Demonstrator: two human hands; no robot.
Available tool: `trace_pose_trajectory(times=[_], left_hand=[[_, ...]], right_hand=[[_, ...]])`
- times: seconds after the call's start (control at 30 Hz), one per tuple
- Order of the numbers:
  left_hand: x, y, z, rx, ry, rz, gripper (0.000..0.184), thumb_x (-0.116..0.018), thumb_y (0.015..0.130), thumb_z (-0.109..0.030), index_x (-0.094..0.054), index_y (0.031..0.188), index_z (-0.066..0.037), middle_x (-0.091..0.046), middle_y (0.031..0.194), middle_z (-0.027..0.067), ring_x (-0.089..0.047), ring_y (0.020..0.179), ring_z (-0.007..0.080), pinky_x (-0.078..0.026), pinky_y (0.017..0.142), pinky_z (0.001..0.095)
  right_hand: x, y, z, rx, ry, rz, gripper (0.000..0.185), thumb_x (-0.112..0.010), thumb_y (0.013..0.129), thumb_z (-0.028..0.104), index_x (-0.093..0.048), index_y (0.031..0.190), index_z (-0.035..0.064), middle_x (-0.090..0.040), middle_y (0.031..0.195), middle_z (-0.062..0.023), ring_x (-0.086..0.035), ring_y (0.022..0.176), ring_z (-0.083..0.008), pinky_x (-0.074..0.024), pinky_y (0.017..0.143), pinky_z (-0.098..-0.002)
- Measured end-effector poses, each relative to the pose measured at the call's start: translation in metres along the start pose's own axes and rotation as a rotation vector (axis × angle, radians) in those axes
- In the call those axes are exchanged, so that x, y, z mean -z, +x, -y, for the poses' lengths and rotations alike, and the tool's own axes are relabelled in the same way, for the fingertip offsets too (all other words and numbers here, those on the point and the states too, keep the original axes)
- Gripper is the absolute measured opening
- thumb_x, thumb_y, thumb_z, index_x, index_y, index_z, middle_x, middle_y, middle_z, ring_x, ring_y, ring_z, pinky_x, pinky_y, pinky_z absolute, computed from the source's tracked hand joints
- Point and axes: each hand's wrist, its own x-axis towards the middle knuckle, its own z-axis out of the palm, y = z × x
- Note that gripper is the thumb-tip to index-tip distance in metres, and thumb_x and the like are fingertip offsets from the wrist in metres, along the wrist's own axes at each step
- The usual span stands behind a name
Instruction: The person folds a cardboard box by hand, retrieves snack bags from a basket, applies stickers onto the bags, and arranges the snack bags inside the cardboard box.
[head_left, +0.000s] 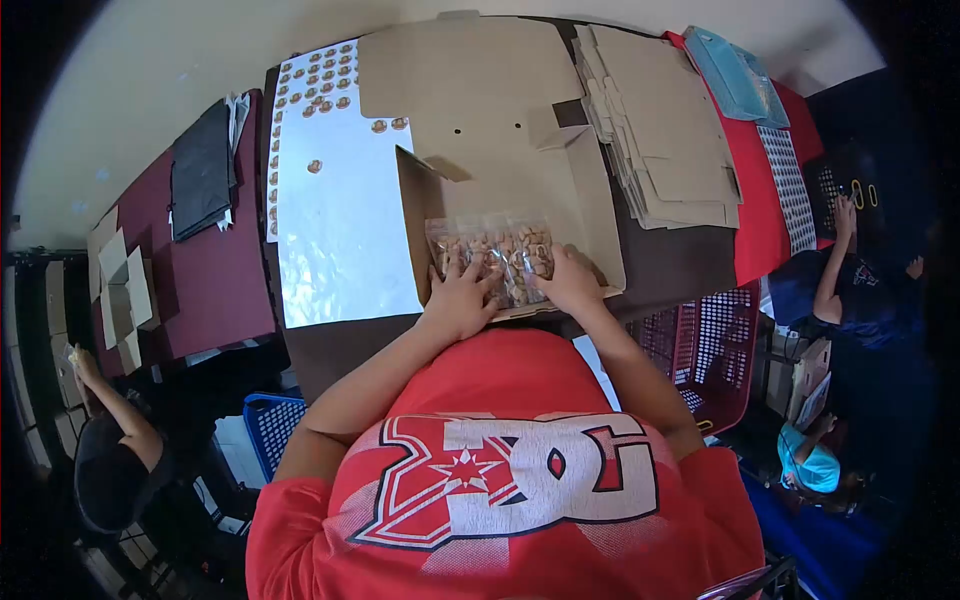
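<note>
An unfolded cardboard box (598, 215) lies in front of me with its lid spread back. Clear plastic bags of tan, nut-like pieces (522, 262) lie side by side at its near end. My left hand (462, 300) rests on the bags at the left, fingers spread over the plastic. On the right side, my right hand (572, 284) touches the rightmost bag, its thumb reaching over the plastic and its fingers extended beside it. Part of the bags is hidden under both hands.
A white sheet with round stickers (345, 230) lies left of the box. Flattened cardboard boxes (665, 150) are stacked at right, beside a blue tray (735, 80) on red cloth. A maroon basket (735, 350) and a blue basket (262, 425) stand below. Other people sit at both sides.
</note>
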Motion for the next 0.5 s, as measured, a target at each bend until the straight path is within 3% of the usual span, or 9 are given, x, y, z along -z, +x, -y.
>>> trace_pose_trajectory(times=[0.4,0.5], left_hand=[[-0.005,0.003,0.002,0.024,-0.049,-0.044,0.059,-0.051,0.089,-0.044,-0.038,0.140,-0.018,-0.025,0.150,0.0100,-0.012,0.140,0.0431,-0.020,0.102,0.0713],[-0.006,0.002,0.002,0.028,0.008,-0.052,0.062,-0.052,0.088,-0.045,-0.036,0.142,-0.020,-0.025,0.150,0.0095,-0.012,0.140,0.0425,-0.022,0.102,0.0705]], right_hand=[[0.010,0.001,0.003,-0.013,0.036,0.077,0.076,-0.069,0.076,0.048,-0.041,0.133,0.0084,-0.059,0.118,-0.0172,-0.060,0.105,-0.0348,-0.0493,0.086,-0.0455],[0.011,0.000,0.004,-0.019,0.025,0.082,0.077,-0.069,0.076,0.049,-0.040,0.135,0.0087,-0.058,0.118,-0.0166,-0.059,0.106,-0.0342,-0.0493,0.086,-0.0450]])
